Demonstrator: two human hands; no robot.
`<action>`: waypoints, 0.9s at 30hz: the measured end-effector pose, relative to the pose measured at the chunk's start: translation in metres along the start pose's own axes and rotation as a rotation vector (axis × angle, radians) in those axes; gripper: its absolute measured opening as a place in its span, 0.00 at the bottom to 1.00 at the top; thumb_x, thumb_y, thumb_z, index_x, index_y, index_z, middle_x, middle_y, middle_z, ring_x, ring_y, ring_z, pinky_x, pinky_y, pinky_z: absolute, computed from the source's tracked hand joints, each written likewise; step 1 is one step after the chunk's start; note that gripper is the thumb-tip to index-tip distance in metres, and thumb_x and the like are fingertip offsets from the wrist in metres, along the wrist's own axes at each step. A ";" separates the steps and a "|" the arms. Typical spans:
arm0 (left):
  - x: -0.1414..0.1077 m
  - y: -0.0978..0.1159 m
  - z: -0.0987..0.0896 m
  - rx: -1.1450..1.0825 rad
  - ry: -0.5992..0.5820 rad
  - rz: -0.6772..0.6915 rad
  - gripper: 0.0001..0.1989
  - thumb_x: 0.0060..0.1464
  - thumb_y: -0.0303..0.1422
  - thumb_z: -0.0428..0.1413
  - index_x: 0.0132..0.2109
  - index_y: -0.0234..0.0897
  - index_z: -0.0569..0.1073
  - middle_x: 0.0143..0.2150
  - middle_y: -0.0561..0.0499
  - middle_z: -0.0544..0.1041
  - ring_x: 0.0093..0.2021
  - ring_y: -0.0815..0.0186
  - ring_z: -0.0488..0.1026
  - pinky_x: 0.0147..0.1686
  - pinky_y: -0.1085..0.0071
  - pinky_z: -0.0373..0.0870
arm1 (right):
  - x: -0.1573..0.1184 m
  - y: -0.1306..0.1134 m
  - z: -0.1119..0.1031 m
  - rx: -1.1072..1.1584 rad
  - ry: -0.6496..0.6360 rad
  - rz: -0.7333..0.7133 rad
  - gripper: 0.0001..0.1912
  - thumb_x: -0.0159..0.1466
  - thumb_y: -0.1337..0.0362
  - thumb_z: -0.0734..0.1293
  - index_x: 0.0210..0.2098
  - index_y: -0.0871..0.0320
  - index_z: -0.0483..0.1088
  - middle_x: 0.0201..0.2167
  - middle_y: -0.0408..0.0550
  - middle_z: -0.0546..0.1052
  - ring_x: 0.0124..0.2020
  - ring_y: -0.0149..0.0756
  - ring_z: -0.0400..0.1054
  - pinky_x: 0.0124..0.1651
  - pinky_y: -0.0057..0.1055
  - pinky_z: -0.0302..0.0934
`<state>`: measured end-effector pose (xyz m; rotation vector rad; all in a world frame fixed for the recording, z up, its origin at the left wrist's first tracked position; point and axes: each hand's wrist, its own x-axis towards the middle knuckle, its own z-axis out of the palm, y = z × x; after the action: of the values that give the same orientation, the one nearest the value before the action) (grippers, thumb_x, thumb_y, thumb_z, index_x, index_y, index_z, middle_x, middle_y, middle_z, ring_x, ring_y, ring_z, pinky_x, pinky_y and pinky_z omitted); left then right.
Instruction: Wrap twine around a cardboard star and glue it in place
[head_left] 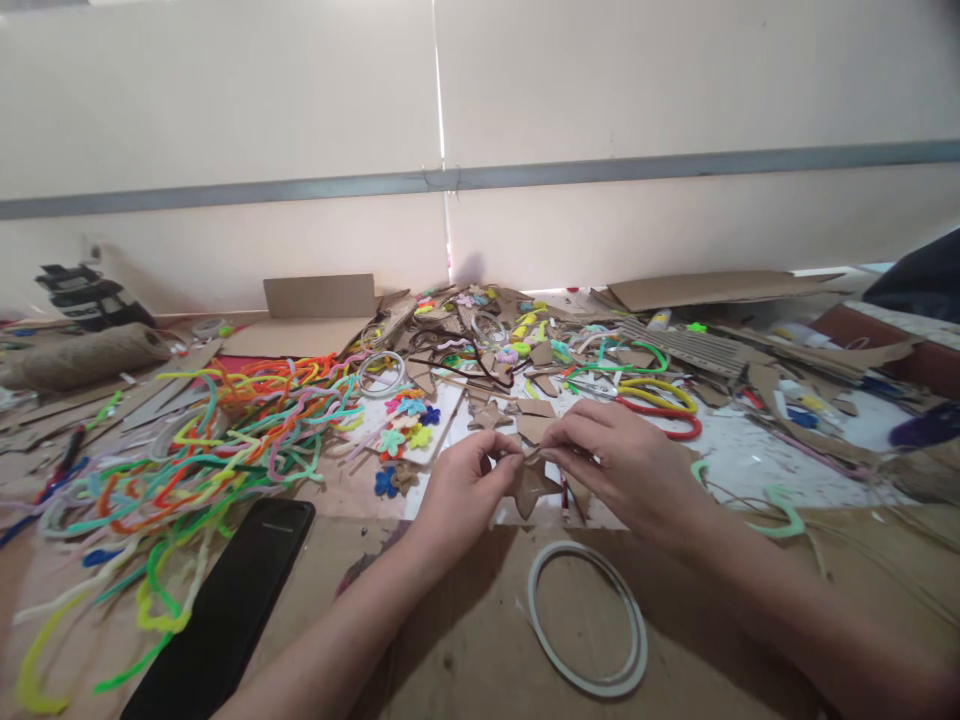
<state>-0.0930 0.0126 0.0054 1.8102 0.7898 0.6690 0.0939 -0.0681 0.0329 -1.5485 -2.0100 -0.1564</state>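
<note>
A brown cardboard star (529, 487) is held between my two hands, just above the work surface. My left hand (469, 478) pinches its left side with thumb and forefinger. From the right, my right hand (630, 468) is closed with its fingertips at the star's upper edge; any small thing between them is hidden. Another cardboard star (491, 415) lies just beyond my fingers, beside a small cardboard piece (534, 428). In front of my hands, a pair of pale rings (534, 600) rests on the cardboard sheet (457, 640).
Tangled pipe cleaners (232, 440) cover the left side, near a black phone (232, 610). Felt flowers (409, 425) lie left of centre. Cardboard scraps (675, 345) pile up behind. A twine roll (90, 357) sits far left. A pale wall (637, 80) closes off the back.
</note>
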 end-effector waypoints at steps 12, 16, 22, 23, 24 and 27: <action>0.001 -0.002 0.000 -0.010 -0.014 0.032 0.06 0.59 0.33 0.55 0.38 0.37 0.76 0.35 0.51 0.78 0.35 0.65 0.70 0.35 0.71 0.63 | 0.002 -0.008 0.002 0.117 -0.019 0.179 0.08 0.70 0.66 0.63 0.35 0.57 0.70 0.33 0.47 0.73 0.36 0.40 0.66 0.39 0.34 0.57; 0.002 -0.003 0.000 -0.044 -0.020 0.030 0.06 0.59 0.33 0.56 0.38 0.37 0.76 0.34 0.52 0.77 0.34 0.66 0.70 0.35 0.71 0.63 | 0.001 -0.010 0.004 0.169 -0.009 0.245 0.08 0.70 0.64 0.63 0.34 0.56 0.69 0.32 0.46 0.73 0.35 0.39 0.66 0.39 0.34 0.56; 0.002 -0.003 0.001 -0.146 -0.024 -0.017 0.07 0.59 0.35 0.56 0.38 0.36 0.75 0.32 0.52 0.74 0.32 0.67 0.68 0.33 0.72 0.62 | 0.004 0.000 0.006 0.506 -0.056 0.457 0.10 0.67 0.57 0.65 0.34 0.55 0.71 0.29 0.43 0.74 0.31 0.35 0.67 0.35 0.31 0.58; 0.002 -0.002 0.001 -0.152 -0.021 -0.020 0.07 0.59 0.36 0.56 0.38 0.36 0.75 0.32 0.52 0.74 0.32 0.67 0.68 0.33 0.71 0.62 | 0.004 0.003 0.007 0.585 -0.053 0.488 0.11 0.66 0.55 0.65 0.34 0.55 0.72 0.29 0.43 0.74 0.31 0.35 0.67 0.34 0.31 0.58; 0.001 -0.002 0.001 -0.151 -0.013 -0.022 0.08 0.59 0.36 0.56 0.38 0.36 0.75 0.32 0.52 0.74 0.32 0.67 0.67 0.33 0.71 0.62 | 0.005 0.006 0.007 0.658 -0.053 0.515 0.12 0.65 0.53 0.66 0.35 0.56 0.72 0.29 0.43 0.74 0.31 0.35 0.67 0.33 0.30 0.58; 0.000 -0.001 0.000 -0.119 0.005 -0.022 0.08 0.59 0.36 0.55 0.39 0.36 0.75 0.32 0.52 0.74 0.32 0.66 0.67 0.34 0.71 0.63 | 0.006 0.010 0.009 0.801 -0.112 0.583 0.16 0.62 0.50 0.69 0.36 0.58 0.75 0.29 0.44 0.75 0.30 0.34 0.67 0.31 0.29 0.59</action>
<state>-0.0930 0.0128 0.0042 1.6902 0.7565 0.6924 0.0991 -0.0559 0.0263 -1.5078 -1.3284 0.8678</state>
